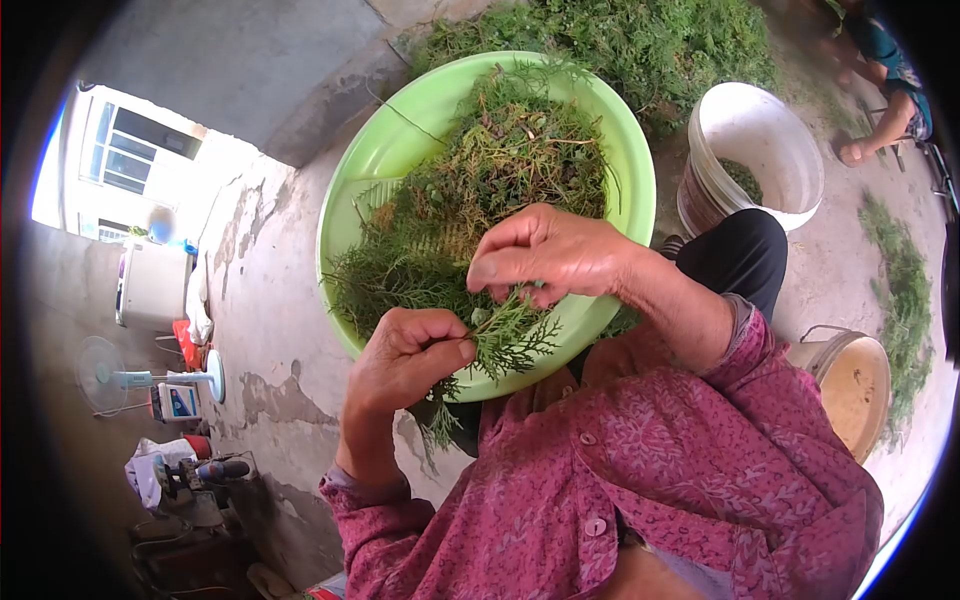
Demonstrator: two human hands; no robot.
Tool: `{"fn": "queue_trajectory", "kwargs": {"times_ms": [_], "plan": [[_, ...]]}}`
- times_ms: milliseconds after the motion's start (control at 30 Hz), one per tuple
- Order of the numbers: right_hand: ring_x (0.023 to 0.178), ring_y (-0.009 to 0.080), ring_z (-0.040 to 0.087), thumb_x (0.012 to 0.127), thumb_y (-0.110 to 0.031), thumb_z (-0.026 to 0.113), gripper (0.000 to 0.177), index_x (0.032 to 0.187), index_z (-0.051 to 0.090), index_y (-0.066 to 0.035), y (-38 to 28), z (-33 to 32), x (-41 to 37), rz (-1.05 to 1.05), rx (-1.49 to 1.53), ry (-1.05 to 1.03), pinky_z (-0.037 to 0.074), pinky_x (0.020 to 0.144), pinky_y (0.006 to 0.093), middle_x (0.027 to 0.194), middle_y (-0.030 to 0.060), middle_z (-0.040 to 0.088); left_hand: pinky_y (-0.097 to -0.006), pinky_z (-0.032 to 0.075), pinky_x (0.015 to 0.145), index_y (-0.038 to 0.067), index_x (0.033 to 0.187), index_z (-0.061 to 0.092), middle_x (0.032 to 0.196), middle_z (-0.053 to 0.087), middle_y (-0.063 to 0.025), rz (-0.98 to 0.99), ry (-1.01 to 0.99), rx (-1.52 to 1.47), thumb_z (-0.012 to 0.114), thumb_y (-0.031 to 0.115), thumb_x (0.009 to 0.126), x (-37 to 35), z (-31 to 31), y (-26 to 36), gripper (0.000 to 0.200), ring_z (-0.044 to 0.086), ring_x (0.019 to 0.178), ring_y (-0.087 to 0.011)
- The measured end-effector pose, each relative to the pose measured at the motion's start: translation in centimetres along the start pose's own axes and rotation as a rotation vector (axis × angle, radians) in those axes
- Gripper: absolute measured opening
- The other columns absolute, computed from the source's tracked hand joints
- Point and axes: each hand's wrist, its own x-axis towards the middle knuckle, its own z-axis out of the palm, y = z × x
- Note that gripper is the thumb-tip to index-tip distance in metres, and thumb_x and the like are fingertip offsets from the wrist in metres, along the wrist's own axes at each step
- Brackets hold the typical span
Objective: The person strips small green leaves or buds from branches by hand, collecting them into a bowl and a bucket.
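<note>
A light green basin [640, 170] holds a heap of green sprigs and brownish bits [500, 150]. Over its near edge, my left hand [410, 360] pinches a feathery green sprig [515, 335] between thumb and forefinger. Close by on the right, my right hand [545, 260] is curled above the same sprig, thumb and fingers together at its upper part; what lies between those fingertips is too small to name. Part of the sprig hangs below my left hand, outside the basin rim.
Beyond the basin lies a pile of greenery [640, 50]. A white bucket [760, 130] with some green bits stands at the right, another bucket [855, 390] nearer. A person's foot [860, 150] shows at upper right. At left stands a fan [100, 375].
</note>
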Motion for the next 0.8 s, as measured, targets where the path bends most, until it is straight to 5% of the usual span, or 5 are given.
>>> {"fn": "queue_trajectory", "kwargs": {"times_ms": [233, 433, 500, 633, 800], "plan": [[0.053, 0.0111, 0.052, 0.078, -0.031, 0.065, 0.03, 0.085, 0.063, -0.002, 0.4, 1.0, 0.6, -0.174, -0.38, -0.177, 0.044, 0.05, 0.0239, 0.069, 0.0043, 0.057, -0.0198, 0.033, 0.051, -0.001, 0.07, 0.058, 0.059, 0.05, 0.0051, -0.059, -0.042, -0.123, 0.058, 0.006, 0.077, 0.3, -0.1, -0.3, 0.01, 0.042, 0.058, -0.0014], [0.054, 0.0056, 0.049, 0.084, -0.026, 0.059, 0.023, 0.079, 0.06, -0.004, 1.4, 0.6, 1.1, -0.309, -0.565, 0.112, 0.04, 0.048, 0.0211, 0.066, -0.0006, 0.054, -0.0197, 0.033, 0.05, -0.001, 0.067, 0.058, 0.058, 0.051, 0.0018, -0.023, 0.067, -0.333, 0.059, 0.007, 0.073, -0.5, 0.5, -0.8, 0.011, 0.044, 0.054, -0.0042], [0.051, 0.0069, 0.05, 0.084, -0.027, 0.058, 0.021, 0.084, 0.058, -0.006, 1.1, 0.3, 0.4, -0.035, -0.208, 0.078, 0.037, 0.042, 0.0193, 0.071, 0.0014, 0.056, -0.0212, 0.033, 0.046, 0.001, 0.061, 0.055, 0.057, 0.051, -0.0012, 0.013, 0.313, -0.538, 0.06, 0.007, 0.07, -1.7, 0.9, 0.1, 0.012, 0.042, 0.047, -0.0066], [0.054, 0.0096, 0.053, 0.083, -0.025, 0.058, 0.025, 0.093, 0.054, -0.003, 0.1, 0.3, -0.3, 0.024, 0.199, -0.02, 0.037, 0.042, 0.0202, 0.08, 0.0084, 0.061, -0.0252, 0.035, 0.044, 0.007, 0.06, 0.049, 0.049, 0.043, -0.001, 0.024, 0.461, -0.894, 0.056, 0.003, 0.071, -1.1, 0.9, -0.4, 0.014, 0.037, 0.041, -0.008], [0.053, 0.0089, 0.052, 0.081, -0.016, 0.058, 0.025, 0.102, 0.052, -0.003, 1.7, 1.0, 0.3, 0.041, 0.258, -0.13, 0.035, 0.042, 0.0189, 0.077, 0.0047, 0.058, -0.0264, 0.037, 0.046, 0.005, 0.061, 0.047, 0.05, 0.041, -0.001, 0.046, 0.229, -0.712, 0.055, 0.005, 0.077, 0.3, 0.5, -2.6, 0.017, 0.037, 0.041, -0.0091]]}}
